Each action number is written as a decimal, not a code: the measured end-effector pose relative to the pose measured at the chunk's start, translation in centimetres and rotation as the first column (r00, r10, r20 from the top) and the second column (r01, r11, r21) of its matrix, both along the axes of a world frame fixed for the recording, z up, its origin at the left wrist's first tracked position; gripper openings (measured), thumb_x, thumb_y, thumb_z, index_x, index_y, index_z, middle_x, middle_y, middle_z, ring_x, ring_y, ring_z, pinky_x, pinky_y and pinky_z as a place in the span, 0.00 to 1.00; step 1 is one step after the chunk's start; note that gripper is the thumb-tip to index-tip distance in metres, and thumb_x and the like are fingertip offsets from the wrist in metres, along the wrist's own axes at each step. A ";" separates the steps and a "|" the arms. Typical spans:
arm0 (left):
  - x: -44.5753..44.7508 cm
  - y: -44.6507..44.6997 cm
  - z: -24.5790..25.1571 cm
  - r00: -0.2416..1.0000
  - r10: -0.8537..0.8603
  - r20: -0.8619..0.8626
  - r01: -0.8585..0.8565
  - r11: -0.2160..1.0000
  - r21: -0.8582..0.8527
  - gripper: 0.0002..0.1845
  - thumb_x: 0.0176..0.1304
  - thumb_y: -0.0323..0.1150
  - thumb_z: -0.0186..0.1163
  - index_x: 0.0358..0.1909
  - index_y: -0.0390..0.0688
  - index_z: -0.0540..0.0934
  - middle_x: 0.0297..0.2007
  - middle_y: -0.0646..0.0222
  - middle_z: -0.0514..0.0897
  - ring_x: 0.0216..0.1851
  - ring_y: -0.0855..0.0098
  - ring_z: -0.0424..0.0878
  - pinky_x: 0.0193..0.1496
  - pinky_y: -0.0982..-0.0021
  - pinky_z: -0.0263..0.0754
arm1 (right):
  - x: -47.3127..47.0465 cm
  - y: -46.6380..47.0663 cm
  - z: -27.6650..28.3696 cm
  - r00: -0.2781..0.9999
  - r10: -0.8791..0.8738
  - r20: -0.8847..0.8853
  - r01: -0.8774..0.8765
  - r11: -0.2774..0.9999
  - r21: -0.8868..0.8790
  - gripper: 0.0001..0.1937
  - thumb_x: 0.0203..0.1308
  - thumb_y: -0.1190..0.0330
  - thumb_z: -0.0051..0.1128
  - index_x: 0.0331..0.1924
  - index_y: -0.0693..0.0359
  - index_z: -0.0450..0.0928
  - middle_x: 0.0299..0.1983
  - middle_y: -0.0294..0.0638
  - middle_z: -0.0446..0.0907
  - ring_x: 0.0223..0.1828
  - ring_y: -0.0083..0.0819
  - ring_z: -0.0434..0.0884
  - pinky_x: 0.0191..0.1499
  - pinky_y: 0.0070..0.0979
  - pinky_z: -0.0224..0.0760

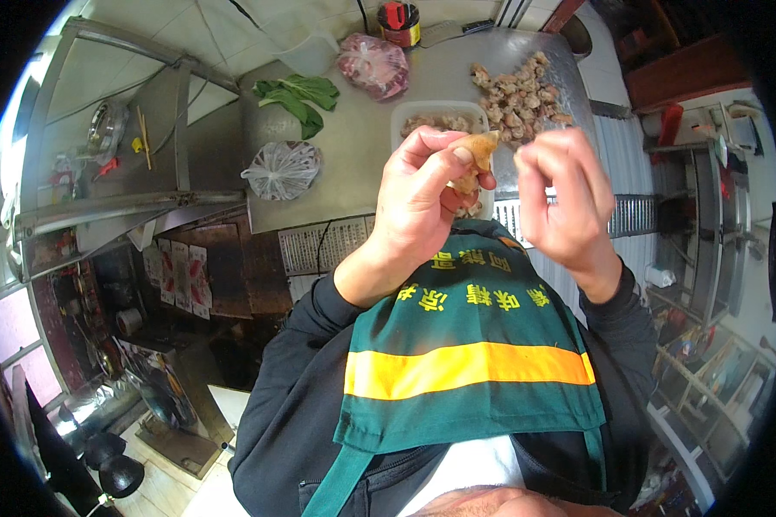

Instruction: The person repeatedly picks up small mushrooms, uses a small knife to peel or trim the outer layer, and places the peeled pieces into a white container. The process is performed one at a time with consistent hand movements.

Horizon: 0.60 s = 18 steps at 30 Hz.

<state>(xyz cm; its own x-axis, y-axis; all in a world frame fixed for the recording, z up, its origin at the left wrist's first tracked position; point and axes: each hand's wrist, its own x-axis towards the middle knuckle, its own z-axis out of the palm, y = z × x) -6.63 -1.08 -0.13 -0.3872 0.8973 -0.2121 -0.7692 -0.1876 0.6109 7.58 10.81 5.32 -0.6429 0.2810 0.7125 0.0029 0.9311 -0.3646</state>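
Between its thumb and fingers my left hand (pixel 420 187) grips a yellow-brown, fleshy food piece (pixel 480 150) with a pointed upper end. More of the piece shows paler below my thumb. My right hand (pixel 566 194) is raised a short way to the right, apart from that piece. Its fingers are curled and blurred, so whether they pinch anything cannot be told. Below and behind my left hand stands a white plastic tub (pixel 396 123) with similar pale pieces in it, partly hidden by the hand. A loose pile of pale brown fleshy pieces (pixel 520 97) lies beyond my right hand.
The metal worktable (pixel 355 155) also bears green leafy vegetables (pixel 301 97), a knotted clear bag (pixel 284 169), a bag of reddish meat (pixel 374 64) and a red-and-black container (pixel 399 24). A metal rack (pixel 181 129) stands left. My green apron (pixel 472 310), bearing writing, meets the table's front edge.
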 end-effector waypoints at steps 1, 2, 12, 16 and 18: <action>0.0 0.0 0.0 1.000 0.009 -0.009 -0.009 1.000 -0.001 0.06 0.76 0.30 0.61 0.49 0.43 0.78 0.42 0.60 0.87 0.37 0.64 0.88 0.31 0.72 0.75 | 0.0 -0.1 0.1 0.995 0.090 -0.030 -0.089 0.995 0.035 0.13 0.57 0.88 0.65 0.44 0.68 0.80 0.38 0.48 0.80 0.36 0.45 0.84 0.37 0.34 0.80; 0.0 0.0 0.0 1.000 0.012 -0.006 -0.012 1.000 0.016 0.06 0.75 0.30 0.62 0.49 0.43 0.78 0.42 0.60 0.87 0.37 0.64 0.88 0.31 0.72 0.75 | 0.0 -0.1 0.2 0.996 0.080 0.028 -0.080 0.997 0.008 0.12 0.57 0.88 0.64 0.44 0.68 0.80 0.38 0.48 0.80 0.36 0.45 0.84 0.37 0.34 0.80; -0.1 0.1 0.1 0.996 0.011 -0.085 -0.014 1.000 -0.024 0.06 0.75 0.30 0.63 0.48 0.42 0.79 0.40 0.62 0.88 0.37 0.66 0.89 0.31 0.72 0.78 | -0.3 0.1 -0.3 1.000 0.000 0.029 0.000 1.000 -0.002 0.12 0.57 0.87 0.65 0.44 0.68 0.80 0.38 0.47 0.80 0.35 0.45 0.85 0.37 0.35 0.81; 0.0 0.3 -0.1 0.995 0.018 -0.098 -0.024 0.998 -0.060 0.06 0.74 0.30 0.63 0.48 0.41 0.80 0.40 0.60 0.89 0.36 0.67 0.89 0.33 0.73 0.81 | -0.1 0.3 -0.8 1.000 0.014 0.014 -0.013 1.000 -0.010 0.12 0.57 0.87 0.64 0.44 0.68 0.80 0.38 0.48 0.81 0.36 0.45 0.85 0.38 0.35 0.81; 0.0 0.5 -0.1 0.992 0.003 -0.128 -0.012 0.998 -0.067 0.06 0.75 0.29 0.62 0.48 0.41 0.79 0.40 0.60 0.89 0.36 0.67 0.89 0.32 0.73 0.81 | 0.1 0.4 -1.0 0.995 0.099 0.020 -0.100 0.993 0.056 0.12 0.58 0.88 0.64 0.44 0.68 0.80 0.38 0.48 0.81 0.35 0.45 0.85 0.37 0.35 0.81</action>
<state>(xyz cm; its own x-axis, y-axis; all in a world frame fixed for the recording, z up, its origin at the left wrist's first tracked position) -6.66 -0.54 -0.23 -0.4217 0.8796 -0.2203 -0.6830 -0.1484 0.7152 7.64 11.17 4.36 -0.6782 0.1742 0.7140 -0.0847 0.9465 -0.3114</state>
